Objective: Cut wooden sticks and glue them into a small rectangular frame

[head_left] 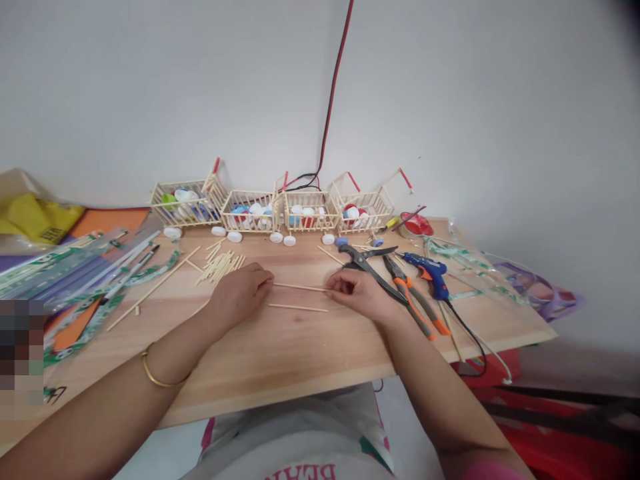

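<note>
My left hand (pixel 240 292) and my right hand (pixel 357 291) rest on a wooden board (pixel 300 347), each pinching one end of a thin wooden stick (pixel 299 287) that lies flat between them. A second stick (pixel 299 307) lies parallel just in front of it. Both hands have their fingers curled closed on the stick's ends. A gold bangle (pixel 157 373) circles my left wrist.
A pile of short sticks (pixel 220 265) lies behind my left hand. Several stick-built carts (pixel 260 210) filled with bottle caps line the wall. Black pliers (pixel 367 261), orange-handled pliers (pixel 415 300) and a blue glue gun (pixel 433 273) lie to the right. Plastic packets (pixel 75 280) cover the left.
</note>
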{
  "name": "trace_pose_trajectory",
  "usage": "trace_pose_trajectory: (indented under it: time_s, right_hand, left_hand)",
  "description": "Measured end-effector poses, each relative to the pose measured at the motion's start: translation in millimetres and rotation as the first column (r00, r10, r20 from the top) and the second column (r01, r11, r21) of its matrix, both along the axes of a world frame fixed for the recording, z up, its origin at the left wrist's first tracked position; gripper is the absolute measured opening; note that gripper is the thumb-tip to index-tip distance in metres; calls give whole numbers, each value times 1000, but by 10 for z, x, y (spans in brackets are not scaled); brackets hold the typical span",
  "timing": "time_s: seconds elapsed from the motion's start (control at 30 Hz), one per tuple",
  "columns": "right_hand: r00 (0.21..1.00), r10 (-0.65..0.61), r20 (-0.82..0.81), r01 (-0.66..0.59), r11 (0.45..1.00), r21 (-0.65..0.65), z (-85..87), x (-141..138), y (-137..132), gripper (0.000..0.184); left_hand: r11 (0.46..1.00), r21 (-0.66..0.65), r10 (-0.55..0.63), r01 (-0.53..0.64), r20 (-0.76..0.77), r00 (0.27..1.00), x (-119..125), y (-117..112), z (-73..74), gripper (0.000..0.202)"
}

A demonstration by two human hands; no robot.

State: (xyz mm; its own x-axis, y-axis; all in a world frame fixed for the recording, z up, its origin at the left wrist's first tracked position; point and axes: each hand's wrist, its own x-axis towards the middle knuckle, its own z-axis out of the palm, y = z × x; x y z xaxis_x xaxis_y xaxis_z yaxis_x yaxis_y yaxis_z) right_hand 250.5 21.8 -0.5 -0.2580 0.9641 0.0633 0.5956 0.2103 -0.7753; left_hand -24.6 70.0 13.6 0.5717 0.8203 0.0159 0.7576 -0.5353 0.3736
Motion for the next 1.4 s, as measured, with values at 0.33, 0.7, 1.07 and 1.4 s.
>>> trace_pose_trajectory:
  time_s: [0.33, 0.7, 1.07, 1.4]
  right_hand:
    - [992, 8, 127, -12, 999, 29, -38, -14, 9, 9]
    - [982, -34, 186, 23, 998, 57, -41, -56, 29, 7]
    - [982, -33, 186, 23, 998, 53, -51, -49, 32, 6]
    - [983, 138, 123, -129, 988, -81, 149, 17, -75, 13]
  left_hand:
    - [999, 31, -13, 16, -92, 996, 61, -11, -23, 31]
    - [996, 87, 5, 5, -110, 994, 99, 1, -30, 31]
    - [995, 95, 12, -2, -105, 994, 99, 11, -40, 32]
    - [994, -99, -35, 38, 34, 999, -52, 16, 106, 23]
